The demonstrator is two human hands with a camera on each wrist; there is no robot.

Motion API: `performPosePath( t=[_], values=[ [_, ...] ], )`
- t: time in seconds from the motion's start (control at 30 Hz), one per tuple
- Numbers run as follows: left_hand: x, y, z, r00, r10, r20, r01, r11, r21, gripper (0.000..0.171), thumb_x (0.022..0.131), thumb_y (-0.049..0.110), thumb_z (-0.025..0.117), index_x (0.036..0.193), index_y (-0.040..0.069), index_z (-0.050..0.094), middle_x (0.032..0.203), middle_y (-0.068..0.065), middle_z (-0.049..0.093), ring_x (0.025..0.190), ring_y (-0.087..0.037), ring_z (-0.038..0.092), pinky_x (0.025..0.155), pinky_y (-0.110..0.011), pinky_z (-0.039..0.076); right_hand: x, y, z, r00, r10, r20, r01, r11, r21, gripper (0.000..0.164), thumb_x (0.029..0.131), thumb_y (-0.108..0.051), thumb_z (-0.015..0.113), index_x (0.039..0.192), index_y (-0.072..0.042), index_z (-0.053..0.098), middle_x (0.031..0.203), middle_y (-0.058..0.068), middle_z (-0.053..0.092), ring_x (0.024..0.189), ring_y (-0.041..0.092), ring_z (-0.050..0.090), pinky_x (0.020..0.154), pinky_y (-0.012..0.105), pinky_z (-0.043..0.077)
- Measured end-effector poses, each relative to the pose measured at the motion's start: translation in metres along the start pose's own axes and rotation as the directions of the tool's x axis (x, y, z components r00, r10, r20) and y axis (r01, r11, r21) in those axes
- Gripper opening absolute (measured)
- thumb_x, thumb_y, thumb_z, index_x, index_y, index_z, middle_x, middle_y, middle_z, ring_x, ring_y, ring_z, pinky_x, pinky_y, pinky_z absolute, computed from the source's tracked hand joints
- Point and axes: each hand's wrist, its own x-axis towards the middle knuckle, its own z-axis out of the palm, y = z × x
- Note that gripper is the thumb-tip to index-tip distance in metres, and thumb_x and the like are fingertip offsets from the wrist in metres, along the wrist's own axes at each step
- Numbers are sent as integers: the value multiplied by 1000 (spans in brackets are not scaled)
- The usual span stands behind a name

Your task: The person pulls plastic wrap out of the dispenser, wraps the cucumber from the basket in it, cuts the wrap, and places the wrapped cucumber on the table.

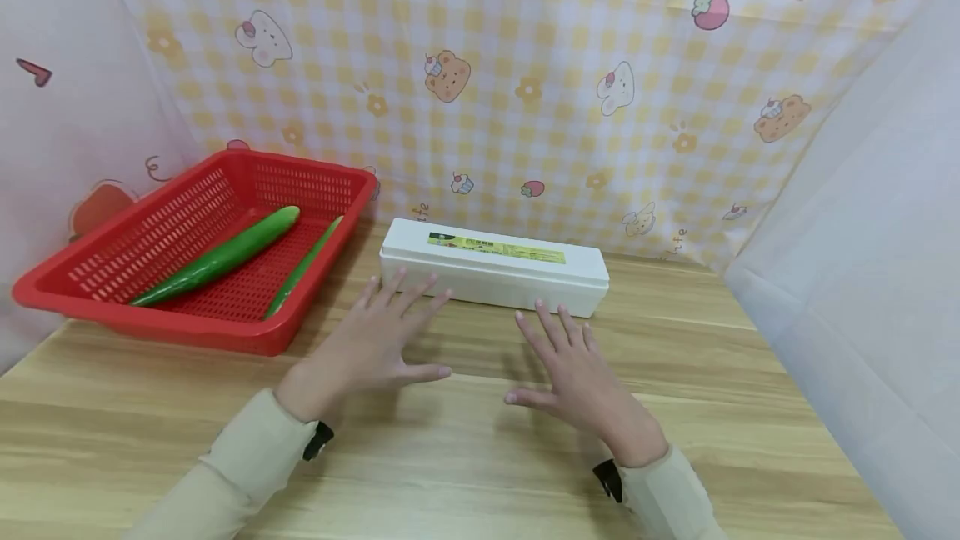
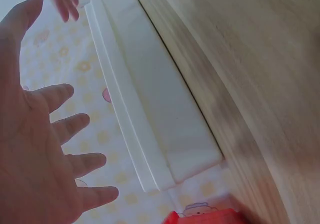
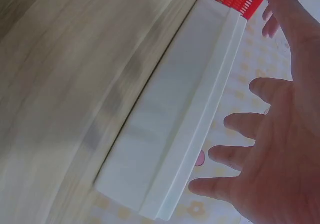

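Observation:
A long white box [image 1: 495,280] with a yellow-green label [image 1: 497,247] on its top stands at the back of the wooden table. My left hand [image 1: 371,340], fingers spread, hovers in front of the box's left part. Toward its right end, my right hand [image 1: 581,382] is held out the same way, palm down. Both hands hold nothing. In the left wrist view the box [image 2: 150,79] lies beyond the spread fingers [image 2: 87,164]. From the right wrist, the box's long front side [image 3: 165,99] shows beside the outstretched fingers [image 3: 230,156].
At the left is a red plastic basket [image 1: 202,327] with slotted walls. Inside lie two long green cucumbers, one whole in sight [image 1: 225,257], the other [image 1: 303,269] partly behind the rim. A checked cloth [image 1: 525,140] hangs behind the table; a pale cloth [image 1: 847,273] borders the right.

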Motion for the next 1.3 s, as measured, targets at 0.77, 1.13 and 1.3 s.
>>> performPosePath(
  t=[0.77, 1.13, 1.3],
  values=[
    [30, -29, -5, 946, -309, -97, 240, 872, -427, 82, 89, 49, 54, 150, 16, 11, 156, -13, 7, 141, -40, 8, 108, -63, 13, 21, 37, -16, 974, 197, -114, -149, 930, 335, 86, 87, -33, 63, 149, -7, 8, 152, 25, 8, 138, 46, 10, 106, 64, 17],
    [63, -38, 1, 830, -556, 42, 379, 506, -775, 83, 91, 31, 55, 150, 12, -1, 155, -19, -1, 143, -36, 3, 112, -56, 12, 42, 73, -19, 875, 478, -75, -339, 716, 610, 92, 90, -24, 59, 147, -3, -11, 153, 26, -2, 140, 45, 2, 110, 60, 10],
    [66, -50, 8, 797, -599, 78, 388, 409, -826, 85, 91, 31, 56, 150, 19, -5, 155, -18, 4, 143, -34, 5, 113, -55, 10, 48, 77, -10, 834, 551, -13, -403, 627, 667, 95, 90, -27, 59, 147, -4, -13, 152, 25, -8, 140, 43, -2, 112, 58, 8]
  ],
)
